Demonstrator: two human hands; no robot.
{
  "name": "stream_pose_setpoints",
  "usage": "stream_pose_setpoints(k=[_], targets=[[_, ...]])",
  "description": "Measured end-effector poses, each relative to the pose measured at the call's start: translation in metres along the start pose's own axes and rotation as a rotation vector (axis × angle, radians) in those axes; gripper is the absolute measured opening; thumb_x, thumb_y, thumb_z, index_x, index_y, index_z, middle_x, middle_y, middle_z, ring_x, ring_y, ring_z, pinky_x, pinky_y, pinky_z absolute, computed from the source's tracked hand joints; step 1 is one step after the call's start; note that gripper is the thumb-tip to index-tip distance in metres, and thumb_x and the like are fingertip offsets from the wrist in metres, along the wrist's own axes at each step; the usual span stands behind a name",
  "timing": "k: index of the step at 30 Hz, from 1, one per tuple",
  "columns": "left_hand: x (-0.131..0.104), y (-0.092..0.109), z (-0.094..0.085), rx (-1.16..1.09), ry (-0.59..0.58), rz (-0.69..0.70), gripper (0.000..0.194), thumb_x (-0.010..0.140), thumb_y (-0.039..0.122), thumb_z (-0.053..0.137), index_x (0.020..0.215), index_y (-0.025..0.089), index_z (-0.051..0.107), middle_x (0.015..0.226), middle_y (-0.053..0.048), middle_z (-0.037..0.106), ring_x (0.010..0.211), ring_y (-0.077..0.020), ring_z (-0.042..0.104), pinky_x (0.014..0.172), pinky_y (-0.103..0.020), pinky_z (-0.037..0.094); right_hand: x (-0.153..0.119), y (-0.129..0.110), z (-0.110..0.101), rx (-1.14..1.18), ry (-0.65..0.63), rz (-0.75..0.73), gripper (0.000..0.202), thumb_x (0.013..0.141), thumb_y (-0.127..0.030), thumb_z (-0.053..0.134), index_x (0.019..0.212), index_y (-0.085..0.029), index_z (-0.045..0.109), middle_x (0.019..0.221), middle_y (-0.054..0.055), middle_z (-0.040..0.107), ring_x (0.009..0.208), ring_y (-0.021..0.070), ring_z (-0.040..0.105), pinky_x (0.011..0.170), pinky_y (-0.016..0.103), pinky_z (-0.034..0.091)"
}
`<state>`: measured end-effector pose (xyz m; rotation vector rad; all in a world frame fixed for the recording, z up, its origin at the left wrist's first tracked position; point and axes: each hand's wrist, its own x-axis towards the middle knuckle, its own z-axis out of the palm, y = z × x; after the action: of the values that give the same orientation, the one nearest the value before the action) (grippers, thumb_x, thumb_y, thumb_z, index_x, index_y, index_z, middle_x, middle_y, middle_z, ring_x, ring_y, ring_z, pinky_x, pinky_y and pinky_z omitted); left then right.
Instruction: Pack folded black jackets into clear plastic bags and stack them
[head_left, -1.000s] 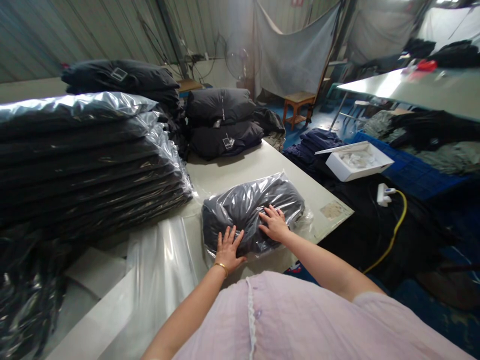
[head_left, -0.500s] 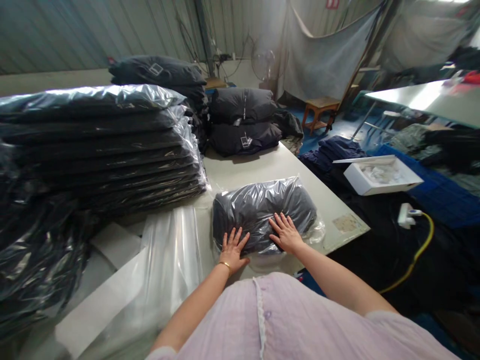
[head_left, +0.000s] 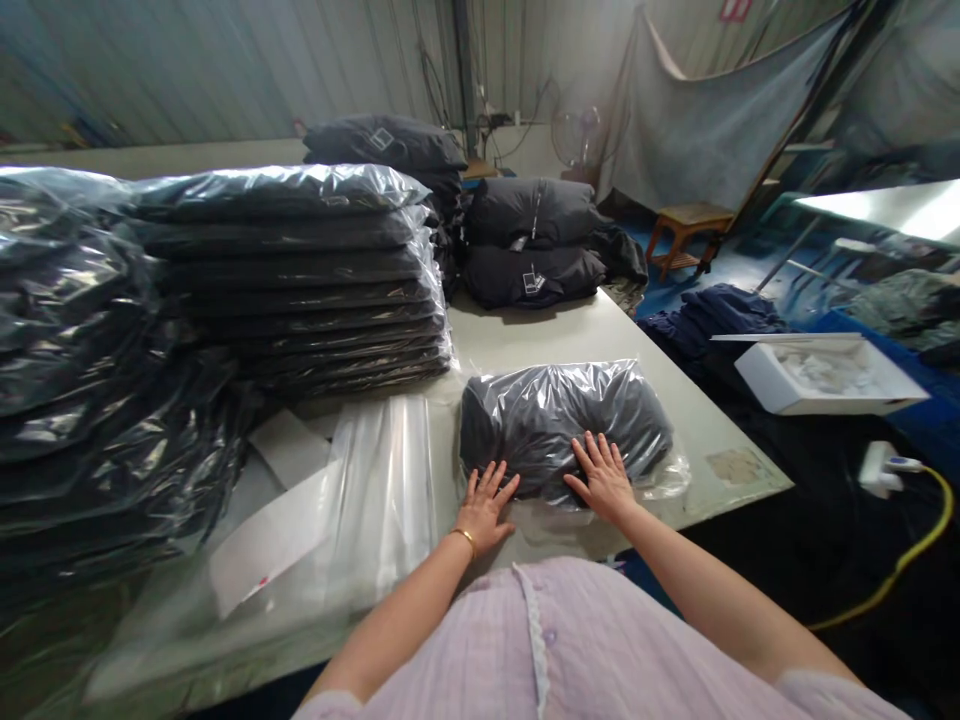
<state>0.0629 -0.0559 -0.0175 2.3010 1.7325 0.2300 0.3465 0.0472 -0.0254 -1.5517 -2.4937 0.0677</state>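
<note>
A folded dark garment in a clear plastic bag (head_left: 562, 415) lies on the pale table (head_left: 525, 330) in front of me. My left hand (head_left: 484, 510) rests at its near left edge, palm down with fingers spread. On its near right part lies my right hand (head_left: 602, 475), also flat and open. Loose bag plastic sticks out past the garment's right end. Left of my left hand are flat clear plastic bags (head_left: 382, 490) with a white paper sheet (head_left: 277, 540) among them.
Tall stacks of bagged dark garments (head_left: 300, 270) stand on the left. Folded dark garments (head_left: 532, 270) sit at the table's far end. Beyond the right edge are an open white box (head_left: 832, 385), a power strip with a yellow cord (head_left: 919, 535) and a wooden stool (head_left: 686, 235).
The view has turned left, so everything appears further right and more of the left stacks shows. Both hands stay flat on the bagged garment, with little visible movement.
</note>
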Motion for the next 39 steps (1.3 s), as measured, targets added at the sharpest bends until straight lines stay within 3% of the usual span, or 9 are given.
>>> stream_pose_setpoints(k=[5, 10, 13, 19, 24, 27, 31, 34, 39], targets=[[-0.057, -0.057, -0.018, 0.009, -0.002, 0.037, 0.078, 0.082, 0.039, 0.065, 0.15, 0.029, 0.03, 0.16, -0.008, 0.024, 0.148, -0.0261, 0.019, 0.119, -0.052, 0.014, -0.025, -0.064, 0.024, 0.044, 0.097, 0.08, 0.076, 0.093, -0.059, 0.039, 0.155, -0.019, 0.02, 0.162, 0.01, 0.008, 0.148, 0.0291, 0.006, 0.118, 0.049, 0.012], [-0.121, -0.138, -0.065, 0.079, 0.18, -0.071, 0.062, 0.087, 0.04, 0.057, 0.144, 0.023, 0.042, 0.151, -0.01, 0.042, 0.144, -0.0265, 0.029, 0.12, -0.051, 0.013, -0.048, -0.149, 0.05, 0.092, 0.18, 0.2, 0.076, 0.093, -0.058, 0.04, 0.154, -0.016, 0.021, 0.162, 0.014, 0.002, 0.148, 0.0319, 0.005, 0.116, 0.052, 0.017], [-0.156, -0.182, -0.096, 0.142, 0.293, -0.241, 0.057, 0.086, 0.034, 0.058, 0.14, 0.021, 0.047, 0.148, -0.012, 0.045, 0.143, -0.0282, 0.031, 0.12, -0.05, 0.012, -0.058, -0.193, 0.054, 0.106, 0.201, 0.211, 0.059, 0.094, -0.051, 0.044, 0.146, -0.024, 0.041, 0.163, 0.009, -0.002, 0.148, 0.035, 0.002, 0.115, 0.054, 0.019], [-0.202, -0.237, -0.135, 0.175, 0.321, -0.713, 0.064, 0.084, 0.042, 0.058, 0.142, 0.017, 0.043, 0.139, -0.016, 0.055, 0.133, -0.0318, 0.044, 0.116, -0.054, 0.013, -0.054, -0.262, 0.036, 0.152, 0.234, -0.006, 0.044, 0.097, -0.036, 0.042, 0.139, -0.024, 0.049, 0.159, 0.009, 0.023, 0.147, 0.0268, 0.017, 0.116, 0.05, 0.021], [-0.211, -0.24, -0.144, -0.074, 0.068, -0.927, 0.056, 0.084, 0.058, 0.053, 0.129, 0.024, 0.057, 0.12, -0.01, 0.069, 0.11, -0.0291, 0.063, 0.097, -0.04, 0.042, -0.025, -0.31, 0.011, 0.265, 0.245, -0.194, 0.043, 0.097, -0.032, 0.043, 0.138, -0.022, 0.05, 0.152, 0.011, 0.039, 0.145, 0.0258, 0.023, 0.115, 0.049, 0.025], [-0.204, -0.222, -0.139, -0.21, 0.081, -0.804, 0.05, 0.084, 0.057, 0.053, 0.12, 0.024, 0.063, 0.115, -0.01, 0.07, 0.107, -0.0277, 0.065, 0.086, -0.033, 0.047, -0.009, -0.338, -0.001, 0.387, 0.167, -0.281, 0.044, 0.097, -0.033, 0.044, 0.139, -0.022, 0.05, 0.147, 0.011, 0.045, 0.141, 0.0262, 0.031, 0.111, 0.047, 0.032], [-0.193, -0.188, -0.121, -0.501, 0.132, -0.475, 0.049, 0.089, 0.05, 0.051, 0.125, 0.019, 0.061, 0.126, -0.013, 0.065, 0.119, -0.0259, 0.059, 0.1, -0.037, 0.044, 0.003, -0.376, -0.008, 0.562, 0.0, -0.272, 0.044, 0.098, -0.036, 0.044, 0.14, -0.026, 0.048, 0.14, 0.009, 0.053, 0.129, 0.0232, 0.047, 0.107, 0.042, 0.038], [-0.191, -0.17, -0.105, -0.74, 0.1, -0.226, 0.048, 0.09, 0.047, 0.048, 0.129, 0.021, 0.06, 0.134, -0.009, 0.06, 0.125, -0.0214, 0.055, 0.108, -0.035, 0.04, 0.006, -0.398, -0.006, 0.712, -0.13, -0.149, 0.042, 0.097, -0.044, 0.045, 0.134, -0.028, 0.054, 0.13, 0.007, 0.061, 0.116, 0.0217, 0.057, 0.1, 0.037, 0.043], [-0.201, -0.166, -0.087, -0.765, -0.021, -0.171, 0.05, 0.082, 0.044, 0.061, 0.128, 0.026, 0.061, 0.132, -0.006, 0.062, 0.121, -0.0239, 0.057, 0.105, -0.039, 0.043, 0.011, -0.402, 0.006, 0.857, -0.246, 0.266, 0.06, 0.089, -0.06, 0.051, 0.136, -0.023, 0.053, 0.106, 0.007, 0.071, 0.094, 0.0221, 0.067, 0.083, 0.031, 0.047]])
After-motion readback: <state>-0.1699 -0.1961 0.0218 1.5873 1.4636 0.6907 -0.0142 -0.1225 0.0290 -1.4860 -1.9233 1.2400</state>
